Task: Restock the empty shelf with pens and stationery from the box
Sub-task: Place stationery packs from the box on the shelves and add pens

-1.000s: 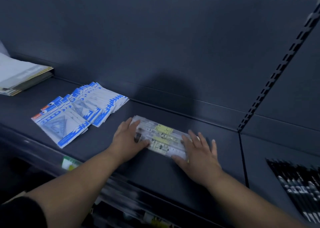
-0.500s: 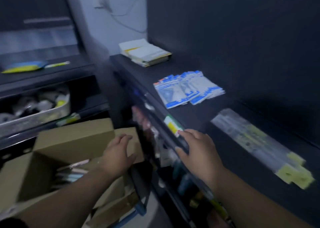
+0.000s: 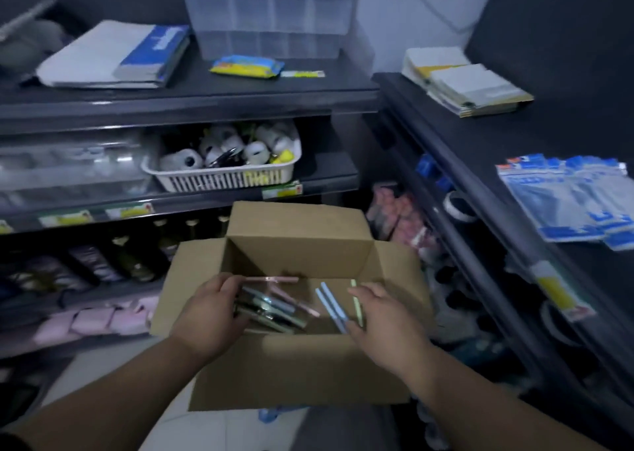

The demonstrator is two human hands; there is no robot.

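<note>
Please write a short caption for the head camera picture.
Left hand and right hand reach into the open cardboard box of pens.

Premises: small stationery shop.
- Dark retail shelving point(image 3: 206, 104) along two walls, meeting at a corner.
- Yellow-and-green price tags point(image 3: 281, 190) clipped to the shelf edges.
- Stock in multiples: bagged blue-and-white packets point(image 3: 566, 203), paper pads point(image 3: 470, 87), small bottles point(image 3: 132, 256).
- White basket point(image 3: 219, 179) of rolls, likely tape; too blurred to be sure.
- Open cardboard box point(image 3: 298, 238) of pens point(image 3: 274, 305) before the shelves.
</note>
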